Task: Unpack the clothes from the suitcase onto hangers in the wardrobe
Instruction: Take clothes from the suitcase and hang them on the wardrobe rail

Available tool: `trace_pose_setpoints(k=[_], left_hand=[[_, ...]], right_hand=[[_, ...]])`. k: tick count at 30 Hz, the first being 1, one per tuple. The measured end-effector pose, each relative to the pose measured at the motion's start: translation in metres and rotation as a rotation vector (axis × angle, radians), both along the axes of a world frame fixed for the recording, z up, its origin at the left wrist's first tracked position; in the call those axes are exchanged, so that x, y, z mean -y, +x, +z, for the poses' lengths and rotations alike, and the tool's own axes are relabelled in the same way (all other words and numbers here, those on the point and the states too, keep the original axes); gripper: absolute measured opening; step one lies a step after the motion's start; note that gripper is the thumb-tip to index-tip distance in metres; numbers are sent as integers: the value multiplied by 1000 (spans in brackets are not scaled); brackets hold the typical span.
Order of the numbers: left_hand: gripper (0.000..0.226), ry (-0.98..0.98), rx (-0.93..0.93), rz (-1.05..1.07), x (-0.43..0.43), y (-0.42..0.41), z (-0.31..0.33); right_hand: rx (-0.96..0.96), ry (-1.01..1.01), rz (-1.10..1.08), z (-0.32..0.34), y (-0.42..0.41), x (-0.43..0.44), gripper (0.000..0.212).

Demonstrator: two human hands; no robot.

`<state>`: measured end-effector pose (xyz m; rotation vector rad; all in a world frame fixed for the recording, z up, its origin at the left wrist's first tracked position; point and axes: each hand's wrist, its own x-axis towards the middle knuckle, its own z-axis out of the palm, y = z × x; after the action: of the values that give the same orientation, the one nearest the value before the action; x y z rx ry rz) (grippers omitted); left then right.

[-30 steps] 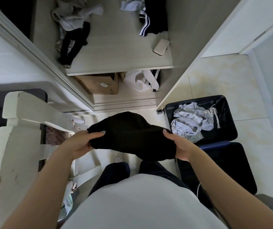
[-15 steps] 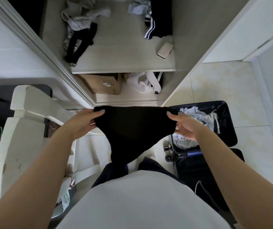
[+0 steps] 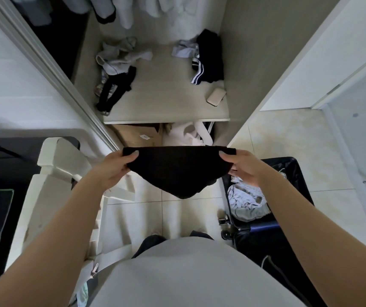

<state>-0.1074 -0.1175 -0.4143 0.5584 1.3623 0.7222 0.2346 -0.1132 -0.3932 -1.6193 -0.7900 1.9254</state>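
Writing: a white label (image 3: 144, 136) on the cardboard box (image 3: 133, 134), too small to read.
Wardrobe shelf (image 3: 166, 96): carries a grey-white heap of clothes (image 3: 120, 58), a black garment with white stripes (image 3: 208, 60) and a small beige case (image 3: 216, 97).
Under the shelf: the cardboard box, with a white bag (image 3: 188, 136) just beside it.
Suitcase (image 3: 299, 185): open on the floor, right of the shelf and nearer the person, with crumpled pale clothes (image 3: 246, 202) inside.
Black garment (image 3: 177, 171): held up in front of the shelf's edge, sagging to a point.
Hands: the left hand (image 3: 113, 167) and the right hand (image 3: 244, 167) each pinch a top corner of it.
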Motion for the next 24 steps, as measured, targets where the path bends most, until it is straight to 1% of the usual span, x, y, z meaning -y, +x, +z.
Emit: trace_pose_setpoints(k=[2,5,6,9,12,14,16,18,20,21,24], left_hand=[[13,64,1,24,-2,-1,9],[17,243,-47,72,-12,-2,33],[19,301,-69,97,-15,-2,39],[21,376,-88,175,-20,-1,60],[17,453,-51,208,-34,-12,95],[13,521,-55,169,-46,-18,127],[12,557,-68,164,-57,-17,161],[9,599,-63,174,-65,-15,191],[13,662,-59,155,-70,-12,225],[16,682,-56,152,-70,-11,240],[20,778,-31,134,-77,-3,288]], right_hand=[[29,73,33,9,-2,-3,34],[-10,171,-65,25,-9,-12,36],[-4,193,-63,30,-12,-15,35],[133,268,30,49,-24,-29,27],[141,334,-73,75,-36,-47,14],[142,366,-177,96,-41,-59,15],[181,396,-223,121,-44,-74,15],[269,413,-209,147,-45,-87,14],[395,438,-164,179,-44,-97,22],[502,450,-112,194,-43,-99,28],[946,516,127,243,-38,-116,35]])
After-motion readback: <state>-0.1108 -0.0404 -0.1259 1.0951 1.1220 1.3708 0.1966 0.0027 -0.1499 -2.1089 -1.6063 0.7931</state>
